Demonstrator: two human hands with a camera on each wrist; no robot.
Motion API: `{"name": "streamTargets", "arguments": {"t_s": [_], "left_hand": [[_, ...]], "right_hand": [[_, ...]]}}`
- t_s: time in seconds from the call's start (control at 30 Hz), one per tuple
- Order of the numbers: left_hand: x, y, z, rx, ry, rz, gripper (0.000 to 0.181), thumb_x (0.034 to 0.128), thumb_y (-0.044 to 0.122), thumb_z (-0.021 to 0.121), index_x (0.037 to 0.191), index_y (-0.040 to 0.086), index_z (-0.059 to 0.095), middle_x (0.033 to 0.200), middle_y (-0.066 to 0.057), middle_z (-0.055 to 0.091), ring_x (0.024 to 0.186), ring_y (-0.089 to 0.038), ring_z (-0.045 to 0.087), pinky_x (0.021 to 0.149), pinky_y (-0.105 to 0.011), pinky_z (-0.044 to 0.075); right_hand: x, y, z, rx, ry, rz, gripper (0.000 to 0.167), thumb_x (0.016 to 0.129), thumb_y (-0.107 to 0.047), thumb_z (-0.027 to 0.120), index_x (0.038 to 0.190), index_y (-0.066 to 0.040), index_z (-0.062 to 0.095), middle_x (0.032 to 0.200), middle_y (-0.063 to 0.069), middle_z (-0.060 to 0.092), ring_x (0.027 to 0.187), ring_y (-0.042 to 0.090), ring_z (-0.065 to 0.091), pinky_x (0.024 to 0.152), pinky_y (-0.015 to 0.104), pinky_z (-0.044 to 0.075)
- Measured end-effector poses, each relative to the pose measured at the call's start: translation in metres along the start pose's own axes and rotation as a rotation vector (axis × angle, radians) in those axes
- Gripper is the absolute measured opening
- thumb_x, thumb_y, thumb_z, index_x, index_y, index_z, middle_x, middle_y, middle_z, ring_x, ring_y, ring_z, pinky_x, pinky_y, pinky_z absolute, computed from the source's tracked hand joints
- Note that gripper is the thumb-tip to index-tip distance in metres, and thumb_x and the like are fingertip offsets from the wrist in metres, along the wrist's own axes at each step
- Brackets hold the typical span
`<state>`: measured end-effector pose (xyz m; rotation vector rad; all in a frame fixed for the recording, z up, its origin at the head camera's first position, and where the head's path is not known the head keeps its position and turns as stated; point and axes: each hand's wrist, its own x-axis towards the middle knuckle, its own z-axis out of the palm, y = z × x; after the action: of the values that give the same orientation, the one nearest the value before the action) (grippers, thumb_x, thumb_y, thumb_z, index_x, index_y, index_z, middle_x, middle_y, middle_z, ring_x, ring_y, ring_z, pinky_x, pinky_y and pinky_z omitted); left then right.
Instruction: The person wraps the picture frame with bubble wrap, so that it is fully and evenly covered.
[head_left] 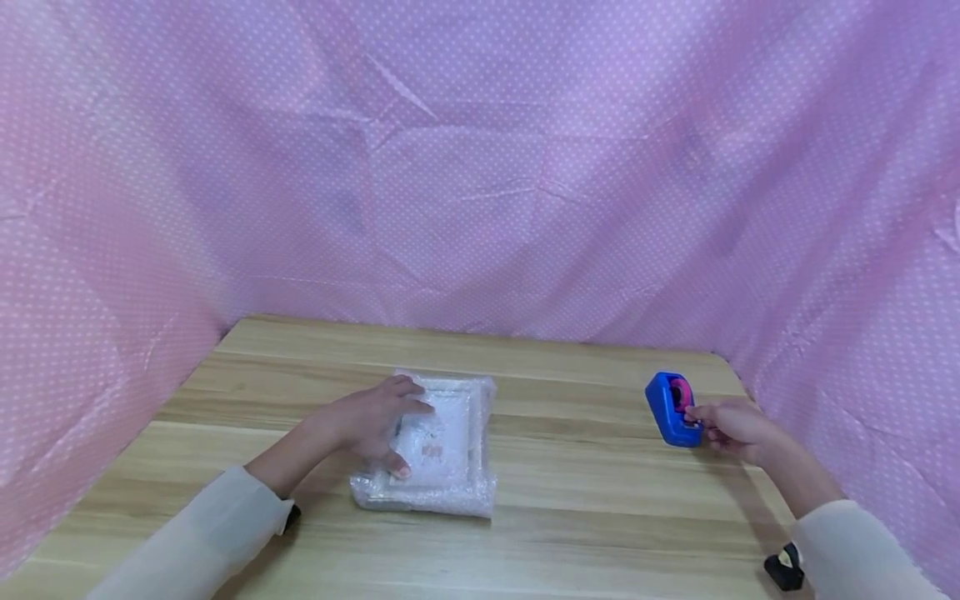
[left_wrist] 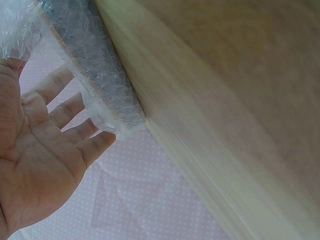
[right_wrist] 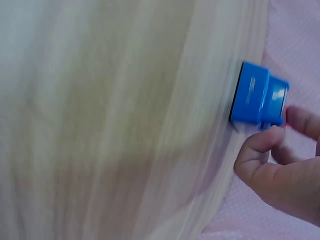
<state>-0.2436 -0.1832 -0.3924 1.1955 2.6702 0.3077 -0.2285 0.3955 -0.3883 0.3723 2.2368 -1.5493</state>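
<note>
A flat rectangular frame in bubble wrap [head_left: 442, 442] lies on the wooden table, left of centre. My left hand [head_left: 380, 417] rests over its left side with fingers spread; in the left wrist view, the fingers of that hand [left_wrist: 50, 135] reach fairly straight to the bubble wrap. Toward the right stands a blue tape dispenser [head_left: 663, 408] with a pink-cored roll of tape [head_left: 681, 392]. At its front end my right hand [head_left: 738, 429] pinches with thumb and forefinger at the tape's end. The tape itself is barely visible between the fingertips.
The wooden table [head_left: 570, 500] has its far edge against a pink dotted cloth [head_left: 465, 217], which hangs at the back and both sides. A black band [head_left: 783, 569] shows below the right sleeve, and another dark piece [head_left: 292, 518] by the left cuff.
</note>
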Motion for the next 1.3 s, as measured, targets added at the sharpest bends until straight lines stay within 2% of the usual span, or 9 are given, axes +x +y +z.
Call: {"name": "streamTargets", "arguments": {"t_s": [0.23,0.4,0.53,0.73,0.83,0.97,1.3], "left_hand": [[0.002,0.000,-0.001,-0.009,-0.018,-0.024,0.092,0.0706,0.056,0.088,0.146,0.014,0.057,0.155,-0.019,0.041,0.145,-0.040,0.033,0.110,-0.053,0.043],[0.002,-0.001,0.000,-0.023,-0.018,-0.027,0.092,0.0704,0.056,0.089,0.145,0.014,0.057,0.155,-0.019,0.041,0.145,-0.040,0.033,0.109,-0.053,0.044],[0.002,-0.002,0.001,-0.033,-0.014,-0.036,0.092,0.0701,0.056,0.089,0.146,0.014,0.057,0.156,-0.018,0.041,0.145,-0.039,0.033,0.109,-0.053,0.044],[0.003,-0.003,0.002,-0.031,-0.016,-0.043,0.092,0.0704,0.056,0.089,0.146,0.016,0.056,0.157,-0.017,0.040,0.146,-0.039,0.032,0.109,-0.053,0.044],[0.003,-0.004,0.002,-0.027,-0.012,-0.041,0.092,0.0701,0.057,0.089,0.146,0.016,0.056,0.157,-0.017,0.040,0.146,-0.039,0.032,0.108,-0.053,0.045],[0.003,-0.005,0.002,-0.023,-0.008,-0.041,0.092,0.0697,0.057,0.089,0.146,0.015,0.057,0.156,-0.018,0.040,0.146,-0.040,0.032,0.109,-0.055,0.044],[0.003,-0.004,0.001,-0.041,-0.008,-0.039,0.093,0.0698,0.056,0.089,0.146,0.015,0.056,0.157,-0.018,0.040,0.146,-0.041,0.031,0.110,-0.056,0.043]], "right_hand": [[-0.009,-0.005,0.008,0.053,0.068,-0.002,0.019,0.101,-0.011,0.057,0.091,0.000,0.068,0.075,0.001,0.056,0.067,0.011,0.060,0.067,0.024,0.059],[-0.012,0.000,0.007,0.090,0.048,-0.007,0.017,0.101,-0.008,0.056,0.097,0.006,0.064,0.086,0.006,0.059,0.075,0.015,0.065,0.075,0.028,0.061],[-0.014,0.002,0.008,0.140,0.038,-0.008,0.016,0.101,-0.007,0.056,0.099,0.007,0.063,0.087,0.007,0.061,0.075,0.015,0.067,0.077,0.029,0.061],[-0.015,0.002,0.008,0.233,0.054,0.003,0.017,0.100,-0.004,0.055,0.087,0.000,0.065,0.081,0.003,0.064,0.072,0.015,0.068,0.075,0.030,0.062],[-0.016,0.002,0.008,0.284,0.036,-0.003,0.019,0.099,-0.003,0.052,0.084,-0.002,0.064,0.078,0.003,0.064,0.071,0.016,0.070,0.077,0.031,0.062],[-0.019,0.004,0.008,0.294,0.019,-0.027,0.020,0.101,-0.003,0.051,0.089,-0.001,0.066,0.080,0.004,0.065,0.075,0.016,0.072,0.080,0.032,0.061],[-0.022,0.006,0.013,0.327,0.068,-0.012,0.019,0.104,-0.006,0.053,0.091,0.002,0.064,0.074,0.003,0.063,0.074,0.015,0.070,0.080,0.033,0.062]]}}
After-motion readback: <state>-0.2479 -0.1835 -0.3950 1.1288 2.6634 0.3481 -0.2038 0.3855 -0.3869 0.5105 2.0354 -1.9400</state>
